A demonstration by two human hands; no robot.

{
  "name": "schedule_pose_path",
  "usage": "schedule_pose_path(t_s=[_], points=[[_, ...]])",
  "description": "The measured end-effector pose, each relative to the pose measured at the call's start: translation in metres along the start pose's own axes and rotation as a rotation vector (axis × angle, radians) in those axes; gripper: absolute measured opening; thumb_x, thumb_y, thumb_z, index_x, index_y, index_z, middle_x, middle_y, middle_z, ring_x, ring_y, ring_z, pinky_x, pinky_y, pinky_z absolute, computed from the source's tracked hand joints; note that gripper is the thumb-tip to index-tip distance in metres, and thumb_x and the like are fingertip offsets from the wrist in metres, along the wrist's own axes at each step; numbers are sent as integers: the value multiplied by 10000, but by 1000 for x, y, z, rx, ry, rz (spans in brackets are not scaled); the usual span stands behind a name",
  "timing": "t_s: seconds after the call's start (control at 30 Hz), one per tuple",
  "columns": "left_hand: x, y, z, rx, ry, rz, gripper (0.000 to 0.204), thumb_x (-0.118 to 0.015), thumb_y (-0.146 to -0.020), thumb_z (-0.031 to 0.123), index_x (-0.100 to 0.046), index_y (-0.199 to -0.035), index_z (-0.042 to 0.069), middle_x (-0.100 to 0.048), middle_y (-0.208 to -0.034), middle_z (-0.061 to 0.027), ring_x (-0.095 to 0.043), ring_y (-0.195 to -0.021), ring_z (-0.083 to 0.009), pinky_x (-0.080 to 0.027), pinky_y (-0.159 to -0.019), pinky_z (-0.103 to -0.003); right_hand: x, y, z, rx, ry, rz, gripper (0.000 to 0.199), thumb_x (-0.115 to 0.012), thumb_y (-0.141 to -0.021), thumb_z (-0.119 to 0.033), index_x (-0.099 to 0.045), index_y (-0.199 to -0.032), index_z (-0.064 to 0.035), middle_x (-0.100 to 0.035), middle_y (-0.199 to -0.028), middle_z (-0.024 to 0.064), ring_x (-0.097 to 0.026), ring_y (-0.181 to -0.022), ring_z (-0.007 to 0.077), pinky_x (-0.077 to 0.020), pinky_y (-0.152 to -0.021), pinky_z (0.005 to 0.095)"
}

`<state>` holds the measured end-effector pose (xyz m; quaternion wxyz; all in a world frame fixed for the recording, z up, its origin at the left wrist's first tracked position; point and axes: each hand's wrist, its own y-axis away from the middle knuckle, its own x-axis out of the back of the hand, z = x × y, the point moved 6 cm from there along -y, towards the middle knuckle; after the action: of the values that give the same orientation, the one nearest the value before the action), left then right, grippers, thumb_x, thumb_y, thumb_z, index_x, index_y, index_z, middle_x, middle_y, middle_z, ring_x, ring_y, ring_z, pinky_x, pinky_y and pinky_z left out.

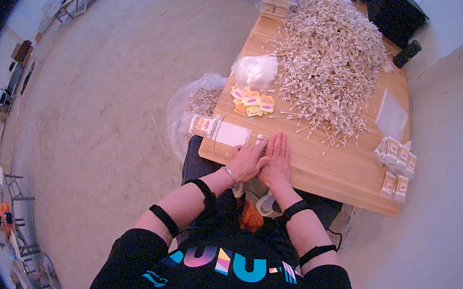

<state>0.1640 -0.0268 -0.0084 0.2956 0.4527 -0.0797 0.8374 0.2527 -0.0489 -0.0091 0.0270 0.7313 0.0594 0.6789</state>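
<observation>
Both my hands rest at the table's near edge, side by side and touching near the thumbs. The fingers of my left hand (246, 162) curve over a small bunch of cotton swabs (262, 139), whose tips show past the fingertips; the rest is hidden. My right hand (278, 160) lies flat along the bunch's right side, fingers stretched forward and together. Left of my left hand is a white rectangular card or sheet (232, 134). Beside that sits a clear packet of swabs (202, 124) with an orange and white label.
A large heap of loose cotton swabs (332, 61) covers the far table (328, 173). Small yellow printed labels (252, 101) and clear plastic film (255, 71) lie at left, flat bags (392, 115) and filled packets (397, 156) at right. A swab-filled plastic sack (202, 100) stands beside the table.
</observation>
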Motion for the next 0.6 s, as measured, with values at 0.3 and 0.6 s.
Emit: schedule_pose_path(t_s=[0.3,0.6], points=[[2,-5,1,13,-19,73,504,-459,-868,235,-332,-1327,73,-596,-1045,-162,-541,-960,-335,-336,-828,-495,-2,-1,-1,-7,-61,41,673,-350,-876,-295,-127,-1395,72,-50,-1483,225,-8,-1383,357,-27,-1129,432],[-4,-14,-7,-4,19,57,495,-482,-822,187,-352,-1296,134,-633,-918,-164,-586,-838,-370,-342,-694,-517,-3,0,-1,20,-41,116,710,-414,-843,-305,-166,-1372,97,-89,-1464,257,-57,-1375,377,-53,-1123,452]])
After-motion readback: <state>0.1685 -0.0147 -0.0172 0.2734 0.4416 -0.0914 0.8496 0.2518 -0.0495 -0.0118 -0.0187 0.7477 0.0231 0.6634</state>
